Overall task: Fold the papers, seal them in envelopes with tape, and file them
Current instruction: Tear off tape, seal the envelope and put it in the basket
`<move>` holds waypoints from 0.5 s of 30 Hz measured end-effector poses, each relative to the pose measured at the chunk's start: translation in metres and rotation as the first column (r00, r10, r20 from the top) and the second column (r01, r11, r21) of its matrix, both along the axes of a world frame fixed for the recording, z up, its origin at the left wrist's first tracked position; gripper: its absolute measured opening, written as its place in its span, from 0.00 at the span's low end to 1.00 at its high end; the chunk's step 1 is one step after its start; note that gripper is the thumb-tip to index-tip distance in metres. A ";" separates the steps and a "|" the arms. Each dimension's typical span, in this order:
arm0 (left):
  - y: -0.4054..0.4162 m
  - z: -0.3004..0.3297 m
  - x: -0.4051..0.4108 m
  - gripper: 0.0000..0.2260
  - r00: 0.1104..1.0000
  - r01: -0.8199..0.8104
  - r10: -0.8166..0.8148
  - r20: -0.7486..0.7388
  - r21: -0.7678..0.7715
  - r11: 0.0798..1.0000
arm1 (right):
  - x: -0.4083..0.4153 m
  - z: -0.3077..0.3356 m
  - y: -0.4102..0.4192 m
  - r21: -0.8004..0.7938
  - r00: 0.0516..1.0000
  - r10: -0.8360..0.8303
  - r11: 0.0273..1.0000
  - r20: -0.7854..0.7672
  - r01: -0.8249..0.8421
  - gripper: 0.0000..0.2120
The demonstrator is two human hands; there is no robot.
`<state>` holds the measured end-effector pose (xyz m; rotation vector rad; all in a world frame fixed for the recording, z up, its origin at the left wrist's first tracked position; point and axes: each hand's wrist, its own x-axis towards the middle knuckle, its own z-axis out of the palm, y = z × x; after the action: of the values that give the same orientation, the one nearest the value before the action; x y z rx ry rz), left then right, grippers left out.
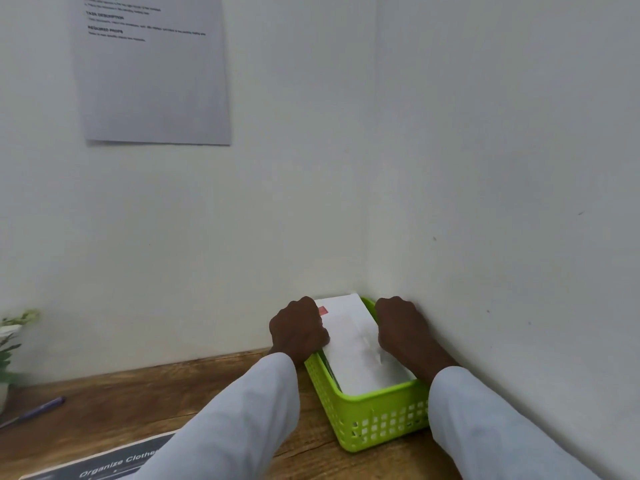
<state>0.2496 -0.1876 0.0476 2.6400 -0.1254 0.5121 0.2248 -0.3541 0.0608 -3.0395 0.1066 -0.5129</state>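
— Nearest the camera, what is seen?

— Two pale sleeves (242, 410) are seen reaching forward from the near edge, one on each side of a lime-green basket (377, 420).

— How are the hands held?

— The left hand (299, 329) is curled closed over the left edge of a white envelope (356, 344), and the right hand (403, 327) is curled closed at its right edge. The envelope is gripped between them; the fingertips are hidden beneath the knuckles, so the exact contact cannot be told.

— Where is the envelope placed?

— It is held in the basket, its near end down inside and its far end raised above the far rim. A small red mark (322, 310) is seen near its far left corner, just beside the left hand, and a strip of clear tape (372, 348) is seen along its face. Whether other envelopes lie under it cannot be told.

— And the basket?

— It is set on the wooden surface (156, 396), pushed into the corner where the two white walls meet.

— What lies farther out?

— A purple pen (45, 407) is seen at the left of the surface, a printed card (114, 462) at the near left, a potted plant (10, 341) at the far left edge, and a printed sheet (152, 74) is fixed on the far wall.
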 end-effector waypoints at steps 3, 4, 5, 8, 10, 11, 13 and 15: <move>0.010 -0.002 -0.007 0.10 0.999 0.039 -0.031 0.037 -0.232 0.972 | -0.006 0.005 -0.001 0.089 0.995 0.064 0.994 0.073 -0.070 0.05; 0.014 -0.001 -0.009 0.13 0.997 0.062 -0.049 0.051 -0.295 0.953 | -0.006 0.006 -0.001 0.158 0.989 0.103 0.980 0.102 -0.118 0.05; 0.018 -0.001 -0.012 0.17 0.995 0.095 -0.078 0.061 -0.338 0.937 | -0.008 0.008 0.000 0.228 0.980 0.152 0.957 0.126 -0.177 0.06; 0.035 0.003 -0.027 0.22 0.977 0.212 -0.187 0.100 -0.397 0.893 | -0.024 0.016 0.014 0.325 0.931 0.288 0.879 0.222 -0.350 0.08; 0.048 0.008 -0.036 0.22 0.958 0.287 -0.249 0.145 -0.402 0.869 | -0.035 0.018 0.027 0.325 0.892 0.350 0.840 0.287 -0.434 0.08; 0.057 0.012 -0.044 0.21 0.949 0.312 -0.267 0.166 -0.397 0.863 | -0.042 0.019 0.035 0.320 0.875 0.381 0.823 0.300 -0.469 0.08; 0.075 0.021 -0.062 0.20 0.934 0.353 -0.300 0.193 -0.379 0.856 | -0.056 0.020 0.052 0.314 0.844 0.440 0.790 0.308 -0.526 0.08; 0.093 0.031 -0.083 0.19 0.920 0.389 -0.336 0.199 -0.376 0.841 | -0.071 0.021 0.069 0.296 0.811 0.490 0.761 0.320 -0.577 0.08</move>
<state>0.1669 -0.0950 0.0787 2.1029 -0.4950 0.5078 0.1538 -0.2851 0.0820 -2.4356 -0.5963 -0.6758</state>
